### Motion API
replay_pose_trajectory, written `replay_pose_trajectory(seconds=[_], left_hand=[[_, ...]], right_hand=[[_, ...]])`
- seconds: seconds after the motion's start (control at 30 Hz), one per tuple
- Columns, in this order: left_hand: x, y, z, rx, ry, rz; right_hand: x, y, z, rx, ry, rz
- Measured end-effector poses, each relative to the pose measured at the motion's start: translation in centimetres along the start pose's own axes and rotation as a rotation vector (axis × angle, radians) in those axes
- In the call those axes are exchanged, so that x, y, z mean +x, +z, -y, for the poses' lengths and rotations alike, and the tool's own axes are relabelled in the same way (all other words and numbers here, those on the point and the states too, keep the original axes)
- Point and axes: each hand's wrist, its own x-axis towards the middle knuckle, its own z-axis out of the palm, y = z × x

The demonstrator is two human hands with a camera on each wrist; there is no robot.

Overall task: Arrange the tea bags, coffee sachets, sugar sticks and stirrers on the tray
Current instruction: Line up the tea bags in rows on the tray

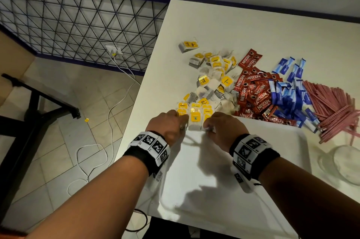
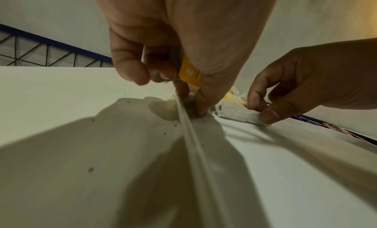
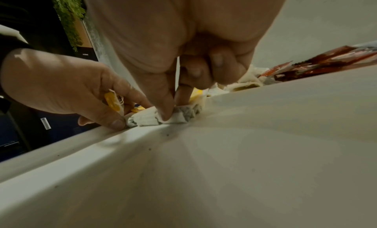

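Where the white table (image 1: 253, 24) meets the far rim of the white tray (image 1: 233, 170), a short row of tea bags (image 1: 195, 120) is pinched at its two ends: its left end by the left hand (image 1: 169, 125), its right end by the right hand (image 1: 224, 127). Behind the row, loose tea bags, red coffee sachets (image 1: 253, 90), blue sugar sticks (image 1: 292, 92) and pink stirrers (image 1: 335, 110) are heaped on the table.

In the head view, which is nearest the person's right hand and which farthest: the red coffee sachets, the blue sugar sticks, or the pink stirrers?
From the right hand:
1. Red coffee sachets, just beyond it, slightly right.
2. Blue sugar sticks, further right, past the sachets.
3. Pink stirrers, farthest, at the table's right edge.
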Motion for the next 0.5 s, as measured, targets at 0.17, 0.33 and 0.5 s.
replay_pose_trajectory(seconds=[0.17, 0.33, 0.5], left_hand=[[-0.7, -0.9, -0.3, -0.249, -0.063, -0.057], [-2.2, -1.7, -2.9, -1.525, -0.252, 0.064], [-2.5, -1.8, -4.0, -1.796, -0.283, 0.182]], right_hand=[[0.0, -0.4, 0.0, 0.04, -0.006, -0.046], [-0.3, -2.2, 1.8, 0.39, -0.159, -0.281], [-0.2, -4.0, 2.8, 0.356, -0.183, -0.189]])
